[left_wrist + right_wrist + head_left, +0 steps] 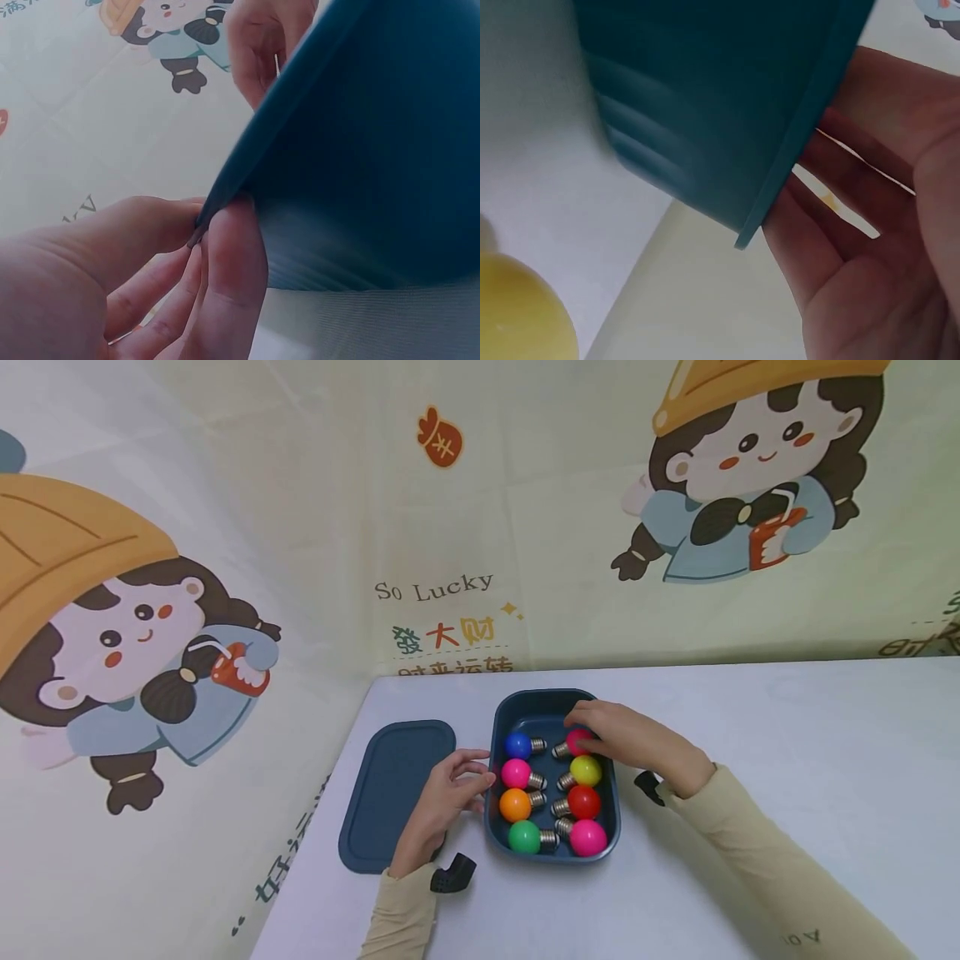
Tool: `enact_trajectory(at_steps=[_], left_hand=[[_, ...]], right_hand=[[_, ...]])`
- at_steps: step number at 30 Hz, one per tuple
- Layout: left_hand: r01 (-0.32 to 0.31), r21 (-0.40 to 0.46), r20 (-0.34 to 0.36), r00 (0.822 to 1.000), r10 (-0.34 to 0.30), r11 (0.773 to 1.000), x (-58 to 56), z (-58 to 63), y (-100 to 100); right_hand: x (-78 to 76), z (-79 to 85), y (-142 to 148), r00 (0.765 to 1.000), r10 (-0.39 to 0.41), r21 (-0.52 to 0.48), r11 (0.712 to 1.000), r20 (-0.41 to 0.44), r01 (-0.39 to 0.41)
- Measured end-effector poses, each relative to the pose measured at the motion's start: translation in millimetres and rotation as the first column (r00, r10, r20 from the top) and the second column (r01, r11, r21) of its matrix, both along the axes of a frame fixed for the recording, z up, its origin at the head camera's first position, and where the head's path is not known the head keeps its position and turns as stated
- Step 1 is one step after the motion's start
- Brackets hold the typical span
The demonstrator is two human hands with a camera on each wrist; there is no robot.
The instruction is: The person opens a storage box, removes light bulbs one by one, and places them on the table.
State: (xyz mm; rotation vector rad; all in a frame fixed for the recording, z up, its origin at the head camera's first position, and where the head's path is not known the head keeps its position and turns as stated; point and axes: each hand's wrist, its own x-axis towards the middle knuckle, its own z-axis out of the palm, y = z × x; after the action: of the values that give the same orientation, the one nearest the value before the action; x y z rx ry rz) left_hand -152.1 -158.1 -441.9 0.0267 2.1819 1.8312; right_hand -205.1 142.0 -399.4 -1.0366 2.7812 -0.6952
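A dark blue rectangular box (551, 700) stands on the white table, with several coloured toy light bulbs lying in two columns, screw bases inward. My left hand (453, 789) is at the box's left side; in the left wrist view its thumb and forefinger pinch the rim. Reaching over the right wall, my right hand (622, 735) has its fingers around a pinkish-red bulb (578, 742) at the top of the right column. In the right wrist view the box wall (697, 127) hides those fingertips. Just below that bulb lies a yellow bulb (586, 770).
A flat dark blue lid (390, 802) lies left of the box, partly behind my left hand. A yellow rounded thing (521, 315) shows outside the box in the right wrist view. Cartoon-printed cloth (570, 610) hangs behind and left of the table.
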Motion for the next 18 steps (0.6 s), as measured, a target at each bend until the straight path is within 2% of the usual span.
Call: enact_trajectory(at_steps=[10,18], left_hand=[[0.010,0.016,-0.006,1.000,-0.010,1.000,-0.7,-2.0,-1.4],[0.015,0.031,-0.006,1.000,-0.014,0.999,-0.5,-2.0,-1.1]], right_hand=[[-8.0,-1.6,-2.9,0.997,0.072,0.041,0.997,0.003,-0.072],[-10.3,-5.6,-5.5,0.995,0.092,0.064,0.994,-0.024,-0.091]])
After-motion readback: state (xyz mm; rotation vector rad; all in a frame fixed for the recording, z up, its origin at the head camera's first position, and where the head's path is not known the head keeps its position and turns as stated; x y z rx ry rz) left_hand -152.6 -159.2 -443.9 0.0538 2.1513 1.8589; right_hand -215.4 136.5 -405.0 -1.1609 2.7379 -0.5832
